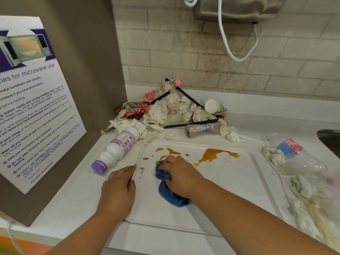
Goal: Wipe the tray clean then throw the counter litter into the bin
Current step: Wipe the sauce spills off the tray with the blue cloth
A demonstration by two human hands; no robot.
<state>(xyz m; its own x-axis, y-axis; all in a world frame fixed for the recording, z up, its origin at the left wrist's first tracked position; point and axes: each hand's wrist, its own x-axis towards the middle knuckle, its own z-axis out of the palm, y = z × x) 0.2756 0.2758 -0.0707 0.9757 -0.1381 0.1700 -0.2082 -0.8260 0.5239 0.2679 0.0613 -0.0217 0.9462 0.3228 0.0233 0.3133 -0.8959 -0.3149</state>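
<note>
A white tray [230, 190] lies on the white counter, with brown sauce stains [215, 154] across its far half. My right hand [179, 176] grips a bunched blue cloth [169, 194] and presses it on the tray near the left stains. My left hand [117, 188] rests flat on the tray's left rim, fingers straight. Behind the tray sits a litter pile: crumpled tissues [171, 109], a snack wrapper [133, 109], black straws [189, 124], a crushed can [200, 128] and an orange-labelled bottle [161, 90]. No bin is in view.
A white bottle with a purple cap [116, 150] lies left of the tray. A crushed clear bottle [298, 155] and stained tissues [311, 205] lie on the right. A sink edge [329, 138] shows far right. A microwave notice [33, 100] leans on the left wall.
</note>
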